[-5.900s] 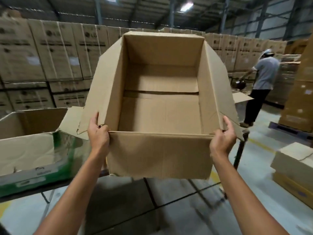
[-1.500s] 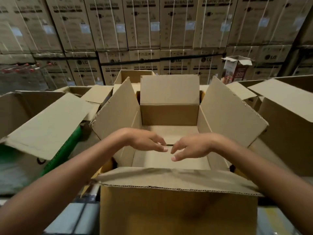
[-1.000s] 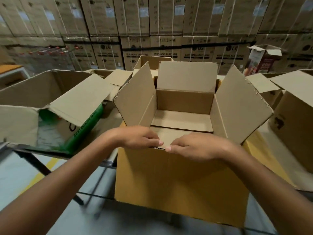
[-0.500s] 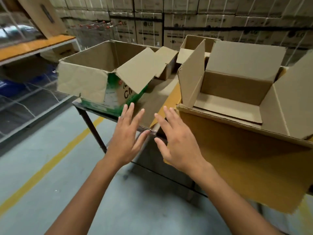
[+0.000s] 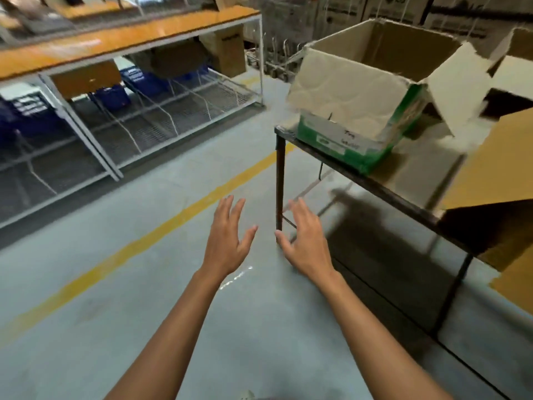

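Note:
My left hand (image 5: 227, 238) and my right hand (image 5: 307, 241) hang side by side over the grey floor, fingers spread and holding nothing. Both are left of and below the metal table (image 5: 354, 180). At the right edge of the view a plain brown carton (image 5: 496, 174) sits on that table, its front flap hanging over the table's edge. An open carton with a green printed base (image 5: 354, 111) stands on the table's left end, well beyond my fingertips.
A yellow line (image 5: 173, 223) runs diagonally across the concrete floor. A rack with an orange shelf (image 5: 121, 39) and wire bins holding blue items fills the left. Stacked cartons line the back wall. A dark table leg (image 5: 279, 180) stands just beyond my right hand.
My hands let go of the brown carton's front flap and pulled away to the left. The view swung left and down, so the carton now lies at the right edge.

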Tool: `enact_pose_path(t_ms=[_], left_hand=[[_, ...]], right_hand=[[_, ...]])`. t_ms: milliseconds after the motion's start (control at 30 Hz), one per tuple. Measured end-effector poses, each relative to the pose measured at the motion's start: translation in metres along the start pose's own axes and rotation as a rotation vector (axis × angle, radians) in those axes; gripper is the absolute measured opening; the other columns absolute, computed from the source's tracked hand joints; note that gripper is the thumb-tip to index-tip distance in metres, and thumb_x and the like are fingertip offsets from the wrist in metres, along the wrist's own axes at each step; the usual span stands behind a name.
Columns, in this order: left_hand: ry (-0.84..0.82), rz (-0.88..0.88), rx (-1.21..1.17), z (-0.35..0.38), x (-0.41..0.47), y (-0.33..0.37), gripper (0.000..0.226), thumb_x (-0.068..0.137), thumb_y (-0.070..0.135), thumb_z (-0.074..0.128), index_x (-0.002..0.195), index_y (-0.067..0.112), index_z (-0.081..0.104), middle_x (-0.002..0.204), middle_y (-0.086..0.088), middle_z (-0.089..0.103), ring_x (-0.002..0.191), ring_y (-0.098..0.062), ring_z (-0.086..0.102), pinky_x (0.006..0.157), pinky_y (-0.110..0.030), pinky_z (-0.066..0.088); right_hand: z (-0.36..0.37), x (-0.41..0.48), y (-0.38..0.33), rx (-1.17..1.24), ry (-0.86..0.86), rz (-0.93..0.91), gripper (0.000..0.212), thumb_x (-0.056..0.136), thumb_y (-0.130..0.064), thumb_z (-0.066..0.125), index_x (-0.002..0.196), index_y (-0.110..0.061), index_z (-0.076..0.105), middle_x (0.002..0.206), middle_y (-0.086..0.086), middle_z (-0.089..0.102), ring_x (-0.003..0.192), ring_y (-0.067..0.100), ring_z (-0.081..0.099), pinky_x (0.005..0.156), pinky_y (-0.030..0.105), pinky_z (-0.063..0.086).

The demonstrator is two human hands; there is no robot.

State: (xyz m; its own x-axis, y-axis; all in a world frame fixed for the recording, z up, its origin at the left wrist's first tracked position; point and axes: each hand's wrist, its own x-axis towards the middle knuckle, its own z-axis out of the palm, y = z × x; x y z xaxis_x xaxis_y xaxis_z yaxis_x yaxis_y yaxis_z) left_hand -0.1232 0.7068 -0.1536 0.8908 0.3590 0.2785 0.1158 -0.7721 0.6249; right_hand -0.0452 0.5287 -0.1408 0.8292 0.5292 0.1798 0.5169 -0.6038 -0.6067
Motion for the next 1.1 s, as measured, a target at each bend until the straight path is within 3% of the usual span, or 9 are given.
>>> enact_pose_path(t_ms=[333,433,567,767,1100], left_hand=[[0.123,-0.104,0.016,-0.05,0.086,-0.124,0.062,0.096,0.04,0.053,0.148,0.01,0.043,0.158,-0.013,0.034,0.149,-0.03,0.026,0.12,-0.045,0.026],[0.127,-0.113,0.024,-0.051,0.134,-0.156,0.061,0.096,0.04,0.052,0.148,0.01,0.043,0.157,-0.014,0.036,0.148,-0.031,0.027,0.119,-0.049,0.027],[0.125,-0.149,0.063,-0.054,0.203,-0.197,0.062,0.096,0.042,0.05,0.15,0.012,0.041,0.157,-0.011,0.036,0.149,-0.028,0.026,0.12,-0.044,0.026],[0.108,-0.145,0.077,-0.063,0.319,-0.233,0.059,0.097,0.039,0.051,0.149,0.013,0.041,0.15,-0.005,0.045,0.139,-0.021,0.035,0.112,-0.042,0.037],[0.07,-0.074,0.021,-0.028,0.522,-0.301,0.061,0.097,0.045,0.048,0.15,0.017,0.04,0.156,-0.008,0.036,0.145,-0.022,0.029,0.115,-0.035,0.028]], right_hand=[[0.093,0.12,-0.041,0.083,-0.039,0.02,0.066,0.096,-0.034,0.062,0.154,-0.017,0.034,0.162,0.007,0.03,0.149,0.022,0.026,0.116,0.029,0.022],[0.115,0.179,-0.036,0.122,-0.025,-0.002,0.065,0.095,-0.03,0.065,0.152,-0.013,0.038,0.16,0.011,0.033,0.148,0.027,0.029,0.117,0.032,0.023],[0.14,0.27,-0.03,0.154,-0.045,0.008,0.065,0.095,-0.028,0.065,0.152,-0.011,0.038,0.16,0.012,0.033,0.147,0.028,0.03,0.117,0.032,0.022],[0.149,0.396,-0.024,0.207,-0.013,0.049,0.063,0.096,-0.026,0.065,0.152,-0.011,0.039,0.16,0.012,0.033,0.149,0.026,0.027,0.119,0.034,0.02],[0.175,0.568,0.001,0.188,0.06,0.111,0.066,0.093,-0.025,0.068,0.151,-0.013,0.04,0.158,0.009,0.037,0.148,0.022,0.03,0.12,0.044,0.025]])
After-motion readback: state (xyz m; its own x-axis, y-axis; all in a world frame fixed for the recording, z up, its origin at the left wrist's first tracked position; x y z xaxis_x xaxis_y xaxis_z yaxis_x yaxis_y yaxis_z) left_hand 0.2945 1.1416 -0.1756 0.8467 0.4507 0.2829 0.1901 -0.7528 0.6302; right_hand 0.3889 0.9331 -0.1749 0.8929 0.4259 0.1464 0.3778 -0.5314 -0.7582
